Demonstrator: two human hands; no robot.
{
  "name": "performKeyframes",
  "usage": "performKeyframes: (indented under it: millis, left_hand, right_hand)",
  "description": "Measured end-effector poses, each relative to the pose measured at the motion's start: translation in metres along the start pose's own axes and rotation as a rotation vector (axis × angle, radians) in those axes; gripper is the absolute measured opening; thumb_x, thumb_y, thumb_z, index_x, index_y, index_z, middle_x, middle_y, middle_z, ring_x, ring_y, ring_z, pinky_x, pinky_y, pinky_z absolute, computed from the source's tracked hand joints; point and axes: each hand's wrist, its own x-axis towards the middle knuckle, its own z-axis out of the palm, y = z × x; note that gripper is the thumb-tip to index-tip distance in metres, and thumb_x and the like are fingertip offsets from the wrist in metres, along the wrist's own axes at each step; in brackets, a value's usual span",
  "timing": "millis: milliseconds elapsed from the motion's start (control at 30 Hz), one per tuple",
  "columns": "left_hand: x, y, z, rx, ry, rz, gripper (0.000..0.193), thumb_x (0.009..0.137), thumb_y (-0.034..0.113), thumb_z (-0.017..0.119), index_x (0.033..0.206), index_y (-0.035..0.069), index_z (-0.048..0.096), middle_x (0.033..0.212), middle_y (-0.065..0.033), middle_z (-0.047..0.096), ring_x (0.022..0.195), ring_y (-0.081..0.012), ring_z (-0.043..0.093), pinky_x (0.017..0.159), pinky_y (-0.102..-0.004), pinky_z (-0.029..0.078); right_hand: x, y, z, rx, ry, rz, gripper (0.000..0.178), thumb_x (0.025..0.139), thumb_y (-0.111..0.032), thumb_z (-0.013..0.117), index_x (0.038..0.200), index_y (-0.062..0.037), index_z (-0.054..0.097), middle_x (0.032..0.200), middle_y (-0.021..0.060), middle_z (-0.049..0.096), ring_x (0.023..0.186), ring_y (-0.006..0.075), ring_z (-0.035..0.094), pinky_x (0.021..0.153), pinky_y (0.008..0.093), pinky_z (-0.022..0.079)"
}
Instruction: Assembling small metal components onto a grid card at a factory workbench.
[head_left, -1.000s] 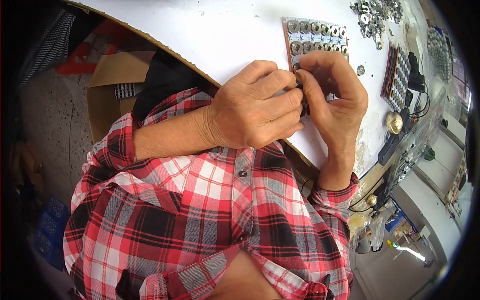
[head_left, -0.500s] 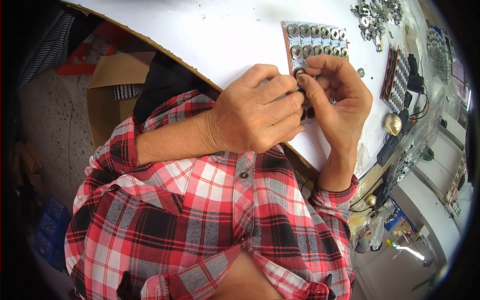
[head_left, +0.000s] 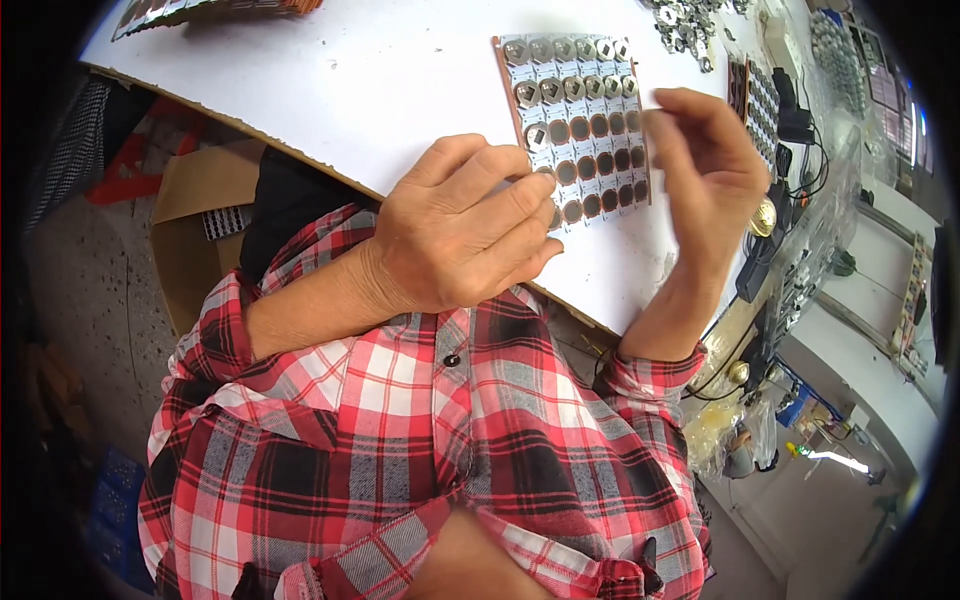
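Observation:
On the white table lies a panel of small joined circuit boards [head_left: 594, 146] with reddish-brown side edges. Shiny metal clips [head_left: 550, 90] fill its two far rows, and a single clip [head_left: 537, 136] sits at the left end of the third row. The other places there and in the nearer rows show dark round pads. My left hand [head_left: 470, 225] is closed over the panel's lower left side; its thumb and whatever it grips are hidden. Right of the panel my right hand [head_left: 712, 170] hovers, slightly blurred, thumb and forefinger apart and nothing visible between them.
A heap of loose metal clips [head_left: 685, 30] lies at the far right. More panels [head_left: 762, 110] stand near black adapters and cables [head_left: 795, 125]. Another stack of panels [head_left: 215, 8] is at the far left. An open cardboard box [head_left: 195, 185] sits below the table edge.
My right hand has come away from my left fingers and the panel, moving right and opening. A clip now shows in the third row. The whole view has shifted.

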Motion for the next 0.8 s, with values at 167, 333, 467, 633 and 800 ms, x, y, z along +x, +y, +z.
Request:
performKeyframes:
  millis: [167,333,467,633,800]
  left_hand:
    - [0.001,-0.001,0.003,0.004,0.009,0.017,0.033,0.063,0.018,0.086,0.089,0.001,0.074,0.097,-0.008,0.073,0.091,-0.0248,0.068,0.075,-0.0382,0.054]
    - [0.001,-0.001,0.003,0.014,0.005,0.017,0.034,0.063,0.019,0.087,0.089,0.001,0.073,0.097,-0.0082,0.073,0.091,-0.0251,0.068,0.075,-0.0383,0.054]
    - [-0.002,-0.002,0.005,0.035,0.023,0.011,0.027,0.065,0.021,0.082,0.083,0.004,0.071,0.097,-0.0066,0.069,0.095,-0.023,0.066,0.082,-0.0386,0.052]
    - [-0.001,-0.002,0.004,0.052,0.015,0.021,0.03,0.062,0.022,0.081,0.084,0.004,0.07,0.097,-0.007,0.069,0.096,-0.0236,0.066,0.082,-0.0389,0.053]
    - [-0.002,-0.002,0.005,0.056,0.018,0.029,0.032,0.06,0.023,0.079,0.083,0.003,0.068,0.097,-0.0075,0.068,0.095,-0.0246,0.066,0.082,-0.0393,0.053]
  right_hand:
    - [0.007,0.028,-0.022,-0.282,0.076,0.137,0.017,0.093,-0.008,0.074,0.108,-0.0004,0.074,0.087,0.0001,0.071,0.071,0.0036,0.057,0.06,0.0191,0.044]
    - [0.01,0.028,-0.021,-0.365,-0.019,0.161,0.017,0.094,-0.01,0.073,0.108,0.0008,0.073,0.087,-0.0014,0.069,0.072,0.0033,0.055,0.061,0.0191,0.044]
    - [0.008,0.026,-0.015,-0.219,0.058,0.102,0.013,0.096,-0.007,0.071,0.107,0.0005,0.071,0.088,0.0011,0.07,0.071,0.0051,0.059,0.06,0.0191,0.045]
    - [-0.002,-0.001,0.007,0.115,0.077,0.025,0.012,0.099,-0.007,0.069,0.109,-0.0006,0.068,0.088,0.0037,0.071,0.066,0.007,0.063,0.054,0.0177,0.045]
    - [-0.01,-0.008,0.021,0.149,-0.158,0.023,0.01,0.098,-0.003,0.069,0.107,0.0001,0.068,0.087,0.0023,0.071,0.072,0.0062,0.065,0.06,0.019,0.05]
